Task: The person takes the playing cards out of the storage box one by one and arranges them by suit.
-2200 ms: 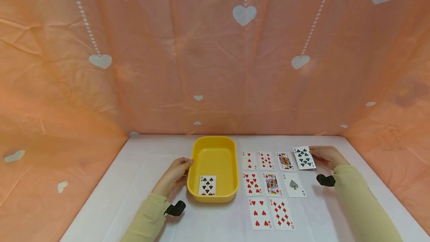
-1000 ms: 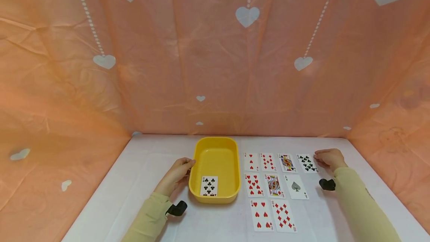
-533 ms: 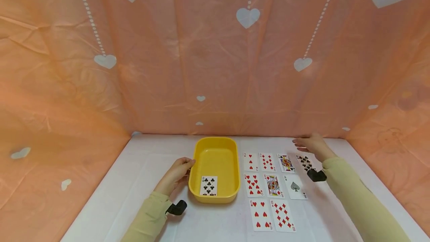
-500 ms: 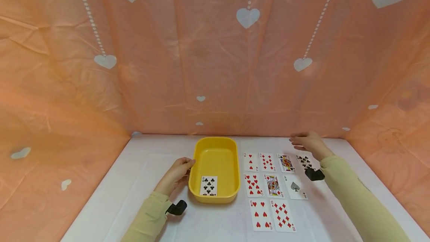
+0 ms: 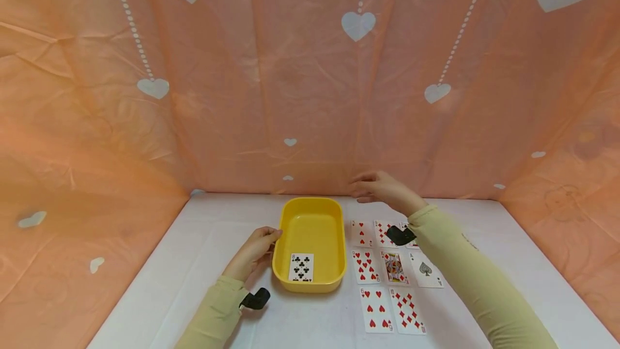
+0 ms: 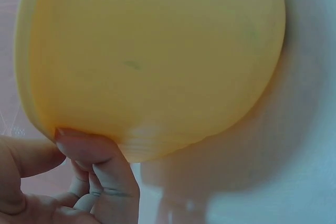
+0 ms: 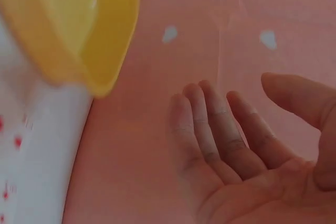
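Note:
My left hand [image 5: 254, 252] pinches the left rim of a yellow plastic tray [image 5: 312, 230] between thumb and fingers; the left wrist view shows this grip close up on the tray [image 6: 157, 61]. Inside the tray, at its near end, lies an eight of clubs [image 5: 301, 268]. My right hand [image 5: 382, 190] is in the air beyond the back row of cards, right of the tray's far end. Its fingers are loosely extended, and the right wrist view shows the palm of this hand [image 7: 252, 156] with nothing in it. The right sleeve covers the clubs card at the row's right end.
Playing cards lie face up in rows right of the tray, including a king of diamonds [image 5: 394, 267], an ace of spades [image 5: 427, 270] and a six of hearts [image 5: 376, 309]. An orange curtain [image 5: 310, 96] with white hearts stands behind the white table [image 5: 160, 284].
The right hand set the clubs card down at the back row's right end, let it go, then rose and moved left toward the tray. The left hand and tray stayed put.

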A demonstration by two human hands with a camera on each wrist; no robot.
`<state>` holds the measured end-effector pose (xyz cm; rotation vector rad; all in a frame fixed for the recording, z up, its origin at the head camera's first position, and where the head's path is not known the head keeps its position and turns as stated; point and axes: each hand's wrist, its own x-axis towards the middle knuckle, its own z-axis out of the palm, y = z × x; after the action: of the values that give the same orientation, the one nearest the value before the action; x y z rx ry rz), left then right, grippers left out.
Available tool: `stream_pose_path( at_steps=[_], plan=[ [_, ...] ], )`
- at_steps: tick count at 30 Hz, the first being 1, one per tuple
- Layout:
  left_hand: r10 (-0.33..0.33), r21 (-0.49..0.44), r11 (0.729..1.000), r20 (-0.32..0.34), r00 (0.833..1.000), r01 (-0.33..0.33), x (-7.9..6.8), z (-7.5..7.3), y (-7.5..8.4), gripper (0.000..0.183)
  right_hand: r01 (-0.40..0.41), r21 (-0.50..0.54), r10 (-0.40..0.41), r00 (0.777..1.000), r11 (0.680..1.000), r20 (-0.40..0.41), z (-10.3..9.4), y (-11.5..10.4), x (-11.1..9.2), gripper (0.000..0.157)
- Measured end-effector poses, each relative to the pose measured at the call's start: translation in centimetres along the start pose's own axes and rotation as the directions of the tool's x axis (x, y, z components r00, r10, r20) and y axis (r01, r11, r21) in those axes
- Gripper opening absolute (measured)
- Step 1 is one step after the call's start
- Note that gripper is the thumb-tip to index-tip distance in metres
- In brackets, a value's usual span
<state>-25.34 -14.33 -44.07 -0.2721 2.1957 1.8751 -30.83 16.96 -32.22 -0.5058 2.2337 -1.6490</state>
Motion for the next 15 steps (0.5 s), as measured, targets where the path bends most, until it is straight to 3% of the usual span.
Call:
stream_pose_path(
  at_steps=[6, 15],
  plan=[
    [0.012, 0.016, 1.0, -0.003, 1.0, -0.012, 0.2, -0.1, -0.3, 0.032, -0.034, -0.022, 0.035, 0.997, 0.999, 0.066, 4.1, -0.4, 2.1, 0.036],
    [0.001, 0.018, 1.0, -0.003, 1.0, -0.001, 0.4, -0.2, -0.3, 0.032, -0.086, -0.06, 0.095, 0.979, 0.994, 0.181, 9.5, 1.5, 3.5, 0.037]
  ],
)
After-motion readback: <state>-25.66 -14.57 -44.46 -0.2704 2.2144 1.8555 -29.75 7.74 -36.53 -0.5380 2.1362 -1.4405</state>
